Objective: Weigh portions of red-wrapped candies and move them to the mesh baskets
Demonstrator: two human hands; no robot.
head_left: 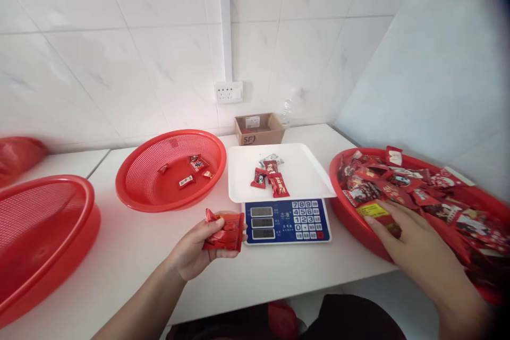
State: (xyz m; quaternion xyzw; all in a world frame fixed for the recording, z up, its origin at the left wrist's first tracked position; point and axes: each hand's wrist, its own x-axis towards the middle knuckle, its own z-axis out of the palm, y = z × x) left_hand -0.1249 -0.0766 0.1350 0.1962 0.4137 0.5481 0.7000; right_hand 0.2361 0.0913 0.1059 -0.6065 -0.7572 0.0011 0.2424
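My left hand (203, 247) is closed around red snack packets (225, 231), held up in front of the scale. My right hand (414, 244) reaches over the near rim of a full red basket (338, 218), its fingers closed on a yellow and red snack packet (376, 211). Many red wrapped snacks (398, 183) fill that basket. Between my hands stands a blue digital scale (287, 223) with a white weighing tray (311, 170) on top. Several small packets (279, 185) lie on the tray, mostly red, one silvery.
A red mesh basket (137, 170) left of the scale holds several packets. Another red basket (85, 191) stands at the far left, by a red bag (19, 154). Behind the scale are a cardboard box (258, 138) and a wall socket (229, 92). The white table (215, 292) ends near me.
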